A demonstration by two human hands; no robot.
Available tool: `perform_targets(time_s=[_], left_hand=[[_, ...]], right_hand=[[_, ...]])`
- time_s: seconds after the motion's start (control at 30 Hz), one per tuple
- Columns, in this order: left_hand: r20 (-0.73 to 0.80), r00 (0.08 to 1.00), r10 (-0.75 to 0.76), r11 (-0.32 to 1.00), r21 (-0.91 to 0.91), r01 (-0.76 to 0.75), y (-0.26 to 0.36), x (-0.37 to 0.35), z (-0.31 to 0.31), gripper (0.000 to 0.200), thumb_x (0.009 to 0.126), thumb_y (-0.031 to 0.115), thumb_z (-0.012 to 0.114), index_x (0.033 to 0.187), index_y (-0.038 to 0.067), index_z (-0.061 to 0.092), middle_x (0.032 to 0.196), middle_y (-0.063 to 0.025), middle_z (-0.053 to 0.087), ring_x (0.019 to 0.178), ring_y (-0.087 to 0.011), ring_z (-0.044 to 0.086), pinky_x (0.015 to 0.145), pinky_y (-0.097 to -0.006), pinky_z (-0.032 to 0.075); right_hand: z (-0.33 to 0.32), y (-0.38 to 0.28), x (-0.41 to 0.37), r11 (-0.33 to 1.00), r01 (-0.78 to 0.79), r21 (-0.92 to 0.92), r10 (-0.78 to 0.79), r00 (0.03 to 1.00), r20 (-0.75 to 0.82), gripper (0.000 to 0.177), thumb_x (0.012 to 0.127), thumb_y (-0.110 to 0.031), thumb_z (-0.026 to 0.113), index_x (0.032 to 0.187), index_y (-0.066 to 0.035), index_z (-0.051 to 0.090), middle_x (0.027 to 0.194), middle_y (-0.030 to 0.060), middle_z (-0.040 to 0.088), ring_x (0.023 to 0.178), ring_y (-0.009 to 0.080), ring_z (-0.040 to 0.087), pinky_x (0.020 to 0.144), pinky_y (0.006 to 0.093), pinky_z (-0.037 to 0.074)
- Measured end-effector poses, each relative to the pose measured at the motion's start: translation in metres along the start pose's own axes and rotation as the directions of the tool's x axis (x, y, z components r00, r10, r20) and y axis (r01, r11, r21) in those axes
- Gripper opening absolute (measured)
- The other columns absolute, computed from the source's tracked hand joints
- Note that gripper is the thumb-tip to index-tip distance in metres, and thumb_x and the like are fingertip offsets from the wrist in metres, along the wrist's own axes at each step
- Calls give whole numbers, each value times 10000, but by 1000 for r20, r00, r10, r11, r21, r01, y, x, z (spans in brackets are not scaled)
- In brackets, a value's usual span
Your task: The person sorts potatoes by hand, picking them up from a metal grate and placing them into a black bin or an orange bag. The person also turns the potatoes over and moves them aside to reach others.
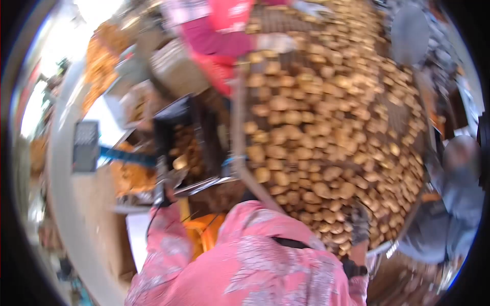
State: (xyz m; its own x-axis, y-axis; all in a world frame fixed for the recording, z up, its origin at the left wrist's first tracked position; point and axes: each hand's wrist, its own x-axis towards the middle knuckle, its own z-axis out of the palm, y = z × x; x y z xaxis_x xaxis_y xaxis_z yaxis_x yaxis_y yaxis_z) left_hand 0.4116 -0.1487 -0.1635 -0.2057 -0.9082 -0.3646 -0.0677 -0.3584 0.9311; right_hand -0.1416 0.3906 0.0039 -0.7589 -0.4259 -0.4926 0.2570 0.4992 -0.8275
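A wide slatted sorting table (237, 117) is spread with potatoes (321, 137). My right hand (359, 222), in a dark glove, reaches onto the potatoes at the table's near side; its fingers are blurred, so its grip does not show. Off to the left, my left hand (166, 187) is at the near left corner of a black-lined box (204, 130) with potatoes inside. One paler potato (179, 162) lies just beyond that hand. Blur hides whether the left fingers hold anything.
Across the table, a person in a red apron (217, 56) reaches a gloved hand (275, 43) over the potatoes. Another person in grey-blue clothing (434, 229) is at the right. A scale display (86, 146) on a blue arm and orange sacks (135, 178) stand left.
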Motion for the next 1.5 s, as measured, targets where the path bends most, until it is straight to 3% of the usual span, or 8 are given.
perform_targets(time_s=[0.27,0.57,0.87,1.07,1.13,1.27,1.43,1.5], left_hand=[[195,877,-439,795,-372,480,131,-76,166,343,859,414,585,1075,153,529,1011,-68,590,885,-233,577,733,-385,515],[420,863,-281,958,73,277,209,-146,336,234,852,265,614,948,57,565,710,-71,619,547,-190,622,439,-294,514],[436,835,-335,941,189,279,201,-144,351,192,850,249,623,939,88,571,688,-54,610,477,-171,594,386,-271,474],[564,801,-202,811,555,-186,180,-132,364,149,873,163,599,952,37,592,735,-56,622,501,-109,568,422,-205,438],[594,781,-192,762,591,-263,179,-140,377,132,861,124,593,942,21,609,775,-82,633,600,-158,597,529,-248,474],[881,442,167,251,395,-884,151,-123,382,198,820,160,611,951,11,604,853,-131,644,696,-270,617,650,-353,491],[932,338,130,-49,346,-937,137,-111,376,236,844,171,545,958,-31,584,1006,-226,589,1018,-403,514,906,-464,409],[954,245,172,-153,271,-950,132,-108,371,276,882,194,507,1022,-31,585,1086,-227,574,1121,-404,463,981,-471,359]], right_hand=[[-27,-58,31,970,-36,242,73,987,-143,265,881,-75,538,1141,-24,545,866,19,607,737,115,577,584,258,507],[-100,-113,140,761,82,-644,-392,849,-354,364,769,-163,668,1100,-38,587,1123,161,595,1025,304,573,860,388,471],[-79,-146,158,363,-23,-932,-81,995,-56,558,727,-253,708,1238,-129,523,1235,194,504,1086,321,542,904,404,454],[-87,-94,103,755,250,-606,-312,950,3,527,785,-320,700,1176,-10,531,1025,175,639,848,244,639,716,343,509],[-93,-68,56,997,59,53,-53,993,-103,642,800,-374,687,1237,47,475,1025,147,627,862,233,631,715,326,519],[-94,-16,-31,810,15,586,124,973,-197,602,803,-356,687,1241,3,484,1005,90,593,730,172,618,538,290,537],[-65,32,-128,825,354,441,-29,805,-592,395,788,-415,691,1012,-101,603,870,2,588,767,150,575,591,351,540],[-59,48,-164,472,405,783,154,837,-526,414,790,-384,683,1056,-87,570,906,82,620,746,198,619,599,365,550]])
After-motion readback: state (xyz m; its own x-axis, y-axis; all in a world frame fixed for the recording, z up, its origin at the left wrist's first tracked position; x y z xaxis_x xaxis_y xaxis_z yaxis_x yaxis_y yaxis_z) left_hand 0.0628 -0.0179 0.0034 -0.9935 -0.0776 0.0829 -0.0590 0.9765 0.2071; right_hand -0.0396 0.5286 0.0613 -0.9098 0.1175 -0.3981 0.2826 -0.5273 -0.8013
